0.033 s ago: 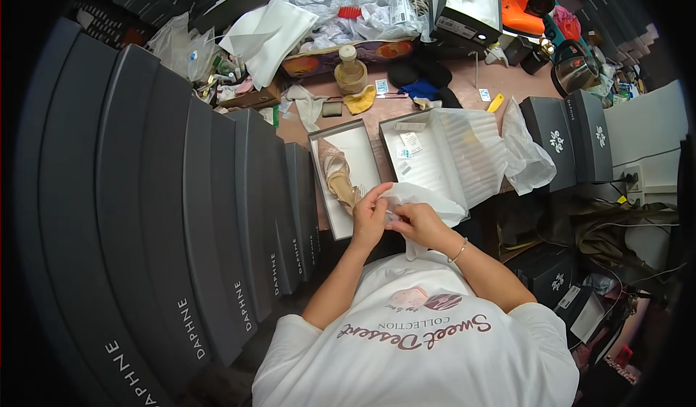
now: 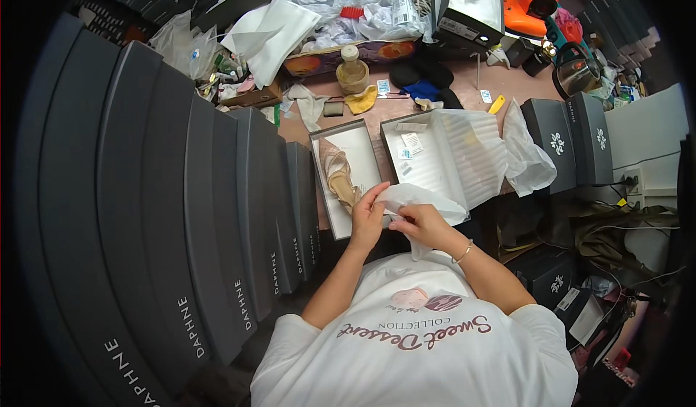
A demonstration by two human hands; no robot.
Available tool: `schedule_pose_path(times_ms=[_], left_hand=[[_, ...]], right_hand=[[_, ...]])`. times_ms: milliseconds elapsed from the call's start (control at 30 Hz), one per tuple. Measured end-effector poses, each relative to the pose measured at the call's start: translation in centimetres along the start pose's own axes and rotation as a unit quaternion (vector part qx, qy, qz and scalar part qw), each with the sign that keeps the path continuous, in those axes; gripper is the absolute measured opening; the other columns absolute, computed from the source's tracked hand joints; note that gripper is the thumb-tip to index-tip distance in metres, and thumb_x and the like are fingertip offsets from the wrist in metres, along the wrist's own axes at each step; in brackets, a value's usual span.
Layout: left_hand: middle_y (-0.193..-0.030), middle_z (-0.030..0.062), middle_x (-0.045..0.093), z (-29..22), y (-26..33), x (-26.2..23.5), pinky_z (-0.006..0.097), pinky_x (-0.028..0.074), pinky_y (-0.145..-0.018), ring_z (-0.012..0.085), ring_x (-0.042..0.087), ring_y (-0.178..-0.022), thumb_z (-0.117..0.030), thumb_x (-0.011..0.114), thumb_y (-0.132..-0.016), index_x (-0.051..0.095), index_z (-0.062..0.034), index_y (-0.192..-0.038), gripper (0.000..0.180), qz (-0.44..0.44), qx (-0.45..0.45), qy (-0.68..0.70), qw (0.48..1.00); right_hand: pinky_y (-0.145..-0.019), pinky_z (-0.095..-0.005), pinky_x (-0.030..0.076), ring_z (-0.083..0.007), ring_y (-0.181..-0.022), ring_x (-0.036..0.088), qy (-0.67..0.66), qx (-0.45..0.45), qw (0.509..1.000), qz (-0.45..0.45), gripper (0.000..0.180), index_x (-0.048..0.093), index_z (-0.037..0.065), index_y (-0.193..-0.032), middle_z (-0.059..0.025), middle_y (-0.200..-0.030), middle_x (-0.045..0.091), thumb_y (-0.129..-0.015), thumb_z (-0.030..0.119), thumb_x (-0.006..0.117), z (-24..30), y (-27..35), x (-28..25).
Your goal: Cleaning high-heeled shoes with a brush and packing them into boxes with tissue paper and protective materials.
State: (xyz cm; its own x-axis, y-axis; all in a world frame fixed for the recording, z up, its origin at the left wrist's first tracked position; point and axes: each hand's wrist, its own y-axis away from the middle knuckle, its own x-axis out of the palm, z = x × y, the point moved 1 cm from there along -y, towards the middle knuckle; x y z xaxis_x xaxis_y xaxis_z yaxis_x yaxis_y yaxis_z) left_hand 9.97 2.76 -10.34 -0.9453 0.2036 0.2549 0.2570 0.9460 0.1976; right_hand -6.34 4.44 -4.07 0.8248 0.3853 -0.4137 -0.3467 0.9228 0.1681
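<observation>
Both hands are together over the near edge of two open shoe boxes. My left hand (image 2: 367, 218) has its fingers closed on the left edge of a sheet of thin white wrapping paper (image 2: 428, 201). Pinched at the sheet's near side is my right hand (image 2: 424, 227), wearing a bracelet at the wrist. Whatever the paper may cover is hidden. Just beyond my left hand, a beige strappy shoe (image 2: 341, 183) lies in the shallow box part (image 2: 366, 149) on the left. The box on the right (image 2: 407, 135) is lined with ribbed white sheeting (image 2: 471, 153) that spills over its right side.
Tall stacked dark shoe boxes (image 2: 156, 211) rise close on my left. More dark boxes (image 2: 551, 142) and a crumpled white sheet (image 2: 528, 162) stand to the right. Farther back are a glue bottle (image 2: 352, 75), a yellow cloth (image 2: 361, 101), a paper-filled carton (image 2: 341, 60) and a kettle (image 2: 575, 73).
My right hand has shifted very slightly to the right and nearer. The white paper's raised edge has moved a little near my left fingers; both hands keep hold of it.
</observation>
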Motion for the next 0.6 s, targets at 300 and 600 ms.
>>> schedule_pose_path(times_ms=[300, 600], left_hand=[[-0.101, 0.0118, 0.066, -2.5, 7.9, -0.4, 0.029, 0.049, -0.081, 0.0189, 0.064, -0.093, -0.003, 0.06, -0.077, 0.066, -0.0032, -0.107, 0.031, 0.143, -0.096, -0.215, 0.961], [-0.085, 0.0083, 0.061, 0.2, 9.6, -0.3, 0.028, 0.047, -0.068, 0.0173, 0.059, -0.075, -0.011, 0.065, -0.083, 0.064, -0.0009, -0.099, 0.019, 0.054, 0.017, -0.289, 0.956]], right_hand=[[-0.08, -0.0372, 0.051, -0.0323, -0.093, 0.062, 0.112, -0.06, 0.992, -0.005, 0.065, 0.042, 0.004, -0.135, -0.0251, -0.123, 0.051, -0.083, 0.03, 0.07, 3.6, -5.8, -2.1], [-0.09, -0.048, 0.046, -0.0413, -0.115, 0.048, 0.206, 0.032, 0.978, 0.027, 0.08, 0.029, 0.006, -0.141, -0.0218, -0.133, 0.04, -0.073, 0.023, 0.066, -4.4, -11.1, 10.3]])
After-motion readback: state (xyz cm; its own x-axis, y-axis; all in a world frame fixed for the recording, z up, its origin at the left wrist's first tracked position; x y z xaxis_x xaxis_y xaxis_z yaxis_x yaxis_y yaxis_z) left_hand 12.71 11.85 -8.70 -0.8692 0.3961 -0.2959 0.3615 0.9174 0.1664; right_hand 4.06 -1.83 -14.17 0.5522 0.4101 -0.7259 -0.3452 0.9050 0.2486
